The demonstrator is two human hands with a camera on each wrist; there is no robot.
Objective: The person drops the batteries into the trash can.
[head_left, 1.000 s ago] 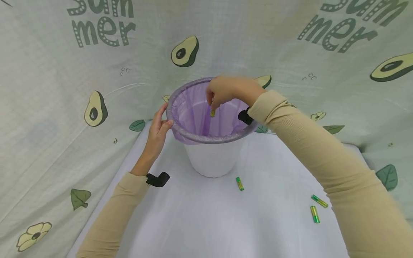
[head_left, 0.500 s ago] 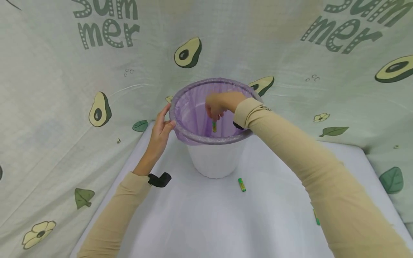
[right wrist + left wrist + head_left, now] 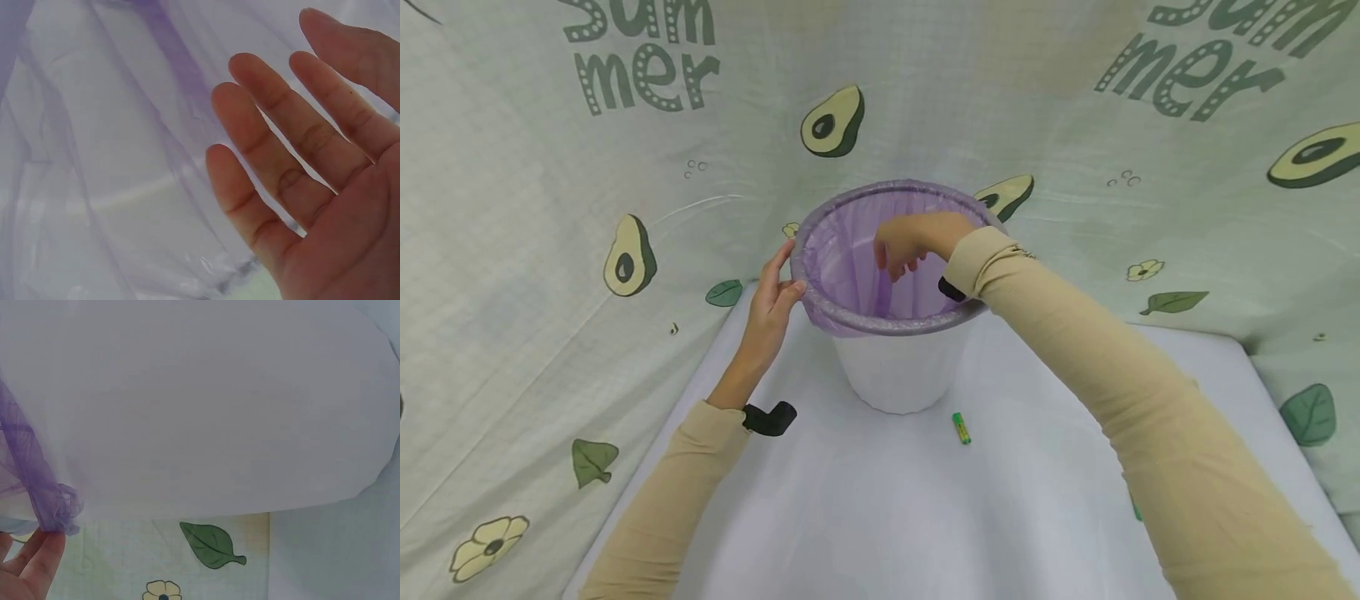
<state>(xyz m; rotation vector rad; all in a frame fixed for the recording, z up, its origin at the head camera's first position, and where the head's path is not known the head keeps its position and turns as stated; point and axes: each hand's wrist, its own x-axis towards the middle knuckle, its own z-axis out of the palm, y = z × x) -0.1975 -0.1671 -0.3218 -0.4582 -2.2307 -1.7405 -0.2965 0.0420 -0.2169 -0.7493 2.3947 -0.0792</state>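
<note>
Hovering over the mouth of the white bin (image 3: 898, 371), inside its purple liner (image 3: 850, 267): right hand (image 3: 910, 242), fingers spread and loose, holding nothing. Resting against the liner's rolled rim: left hand (image 3: 771, 304), fingers straight. Lying on the table (image 3: 880, 517) just in front of the bin: one green battery (image 3: 960, 427).

The person wears a long-sleeved top in a light beige colour. The left sleeve (image 3: 655, 492) and the right sleeve (image 3: 1120, 400) are both of a thin, close-fitting knit with a fine ribbed texture. Each sleeve ends in a narrow cuff at the wrist. A small black device (image 3: 769, 417) is fixed at the left wrist, and another black device (image 3: 952, 289) sits at the right wrist. The left hand (image 3: 769, 310) and the right hand (image 3: 910, 240) are bare, with no gloves, and no rings can be seen.
</note>
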